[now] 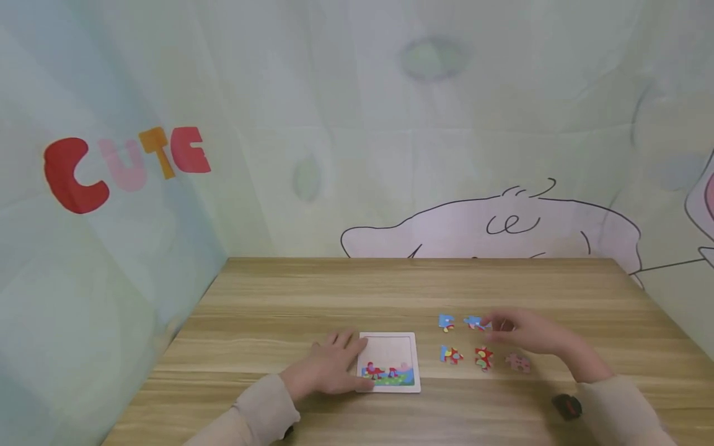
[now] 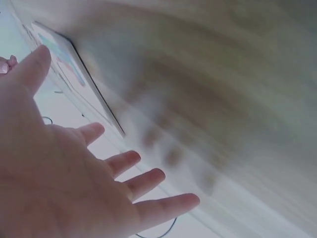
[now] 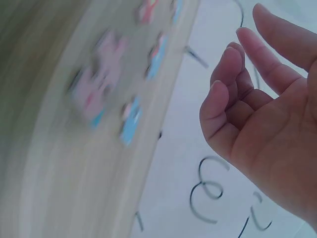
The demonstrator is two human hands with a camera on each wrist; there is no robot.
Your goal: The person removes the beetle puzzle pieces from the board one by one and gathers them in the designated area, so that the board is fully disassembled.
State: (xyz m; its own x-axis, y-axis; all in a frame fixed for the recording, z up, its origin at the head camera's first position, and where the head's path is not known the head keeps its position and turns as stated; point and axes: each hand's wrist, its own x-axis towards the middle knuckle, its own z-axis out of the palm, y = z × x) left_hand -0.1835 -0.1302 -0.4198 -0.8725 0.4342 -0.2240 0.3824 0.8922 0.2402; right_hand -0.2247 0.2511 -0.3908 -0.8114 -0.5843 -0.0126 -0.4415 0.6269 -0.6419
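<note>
In the head view my left hand (image 1: 333,364) lies at the left side of a small white-framed puzzle board (image 1: 417,365), fingers spread, thumb over its lower left corner. Coloured pieces with red shapes and green ground fill the board's bottom strip; its upper part is bare. My right hand (image 1: 527,329) hovers by a blue puzzle piece (image 1: 474,322), fingertips overlapping its right end. The right wrist view shows this hand (image 3: 267,104) with bent fingers, nothing between them, and a pink puzzle piece (image 3: 101,74) on the table. Slightly bent fingers of the left hand (image 2: 64,163) show in its wrist view.
Right of the board lie a blue corner piece (image 1: 446,321), a blue-and-red piece (image 1: 451,355), a red-and-green piece (image 1: 483,358) and a pink piece (image 1: 518,363) on the wooden table (image 1: 312,291). A small black object (image 1: 567,406) sits beside the right sleeve. Printed cloth walls stand behind.
</note>
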